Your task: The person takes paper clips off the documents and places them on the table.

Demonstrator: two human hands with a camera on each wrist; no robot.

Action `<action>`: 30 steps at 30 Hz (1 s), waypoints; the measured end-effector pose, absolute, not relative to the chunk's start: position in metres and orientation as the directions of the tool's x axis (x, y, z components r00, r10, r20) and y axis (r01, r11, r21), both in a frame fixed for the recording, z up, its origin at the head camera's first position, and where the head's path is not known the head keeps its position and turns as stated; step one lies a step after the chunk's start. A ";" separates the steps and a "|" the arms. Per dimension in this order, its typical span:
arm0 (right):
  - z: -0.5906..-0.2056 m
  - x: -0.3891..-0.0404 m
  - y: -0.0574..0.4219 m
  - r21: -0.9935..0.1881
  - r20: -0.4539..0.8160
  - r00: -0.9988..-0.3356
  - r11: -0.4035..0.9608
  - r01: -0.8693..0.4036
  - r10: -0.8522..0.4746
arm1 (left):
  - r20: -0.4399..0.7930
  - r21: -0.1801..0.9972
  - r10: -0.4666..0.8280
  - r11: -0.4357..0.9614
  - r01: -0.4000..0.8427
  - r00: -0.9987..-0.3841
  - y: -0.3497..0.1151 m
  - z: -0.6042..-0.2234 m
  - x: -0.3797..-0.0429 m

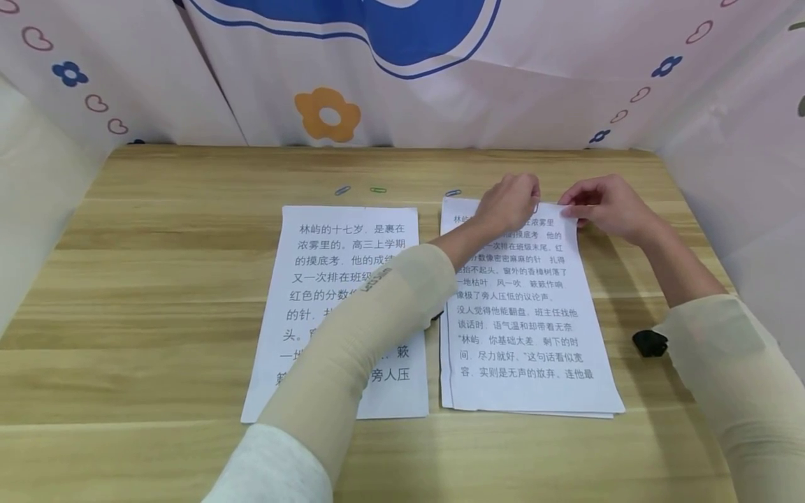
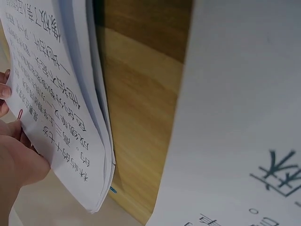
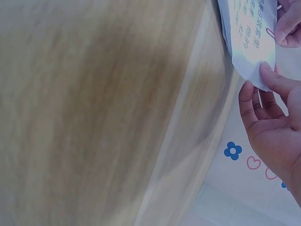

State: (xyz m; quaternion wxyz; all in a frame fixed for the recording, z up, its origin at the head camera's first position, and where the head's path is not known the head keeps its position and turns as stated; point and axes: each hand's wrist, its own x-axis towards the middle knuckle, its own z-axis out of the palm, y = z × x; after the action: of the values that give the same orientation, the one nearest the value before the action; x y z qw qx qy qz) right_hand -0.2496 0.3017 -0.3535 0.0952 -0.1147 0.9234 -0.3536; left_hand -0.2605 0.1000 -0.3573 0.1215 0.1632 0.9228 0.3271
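Observation:
A stack of printed sheets [image 1: 525, 335] lies on the right of the table, its top edge lifted in the wrist views. At that edge my left hand [image 1: 511, 201] pinches a red paper clip [image 2: 19, 114], which sits over the paper's edge with its loop showing on the printed side. My right hand [image 1: 608, 204] grips the stack's top right corner, thumb [image 3: 277, 81] on the printed face and fingers behind. Another printed sheet [image 1: 352, 244] in larger type lies to the left, partly covered by my left forearm.
Behind the papers lie a blue paper clip [image 1: 342, 190], a green paper clip [image 1: 378, 190] and another blue paper clip [image 1: 453, 193]. A small black object [image 1: 650, 343] shows beside my right sleeve. A patterned white cloth [image 1: 553, 105] hangs behind the wooden table [image 1: 157, 293].

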 end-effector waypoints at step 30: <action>-0.356 -0.250 0.304 -0.685 -0.086 -0.955 0.713 -0.150 -0.283 | -0.105 0.695 0.295 0.705 0.142 -0.950 0.104 -0.362 -0.257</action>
State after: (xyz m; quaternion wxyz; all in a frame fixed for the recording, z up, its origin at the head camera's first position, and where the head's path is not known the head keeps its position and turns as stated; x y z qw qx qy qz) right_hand -0.2501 0.3043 -0.3561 0.0923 -0.1174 0.9209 -0.3600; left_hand -0.2566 0.1039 -0.3622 0.1047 0.1192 0.9173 0.3652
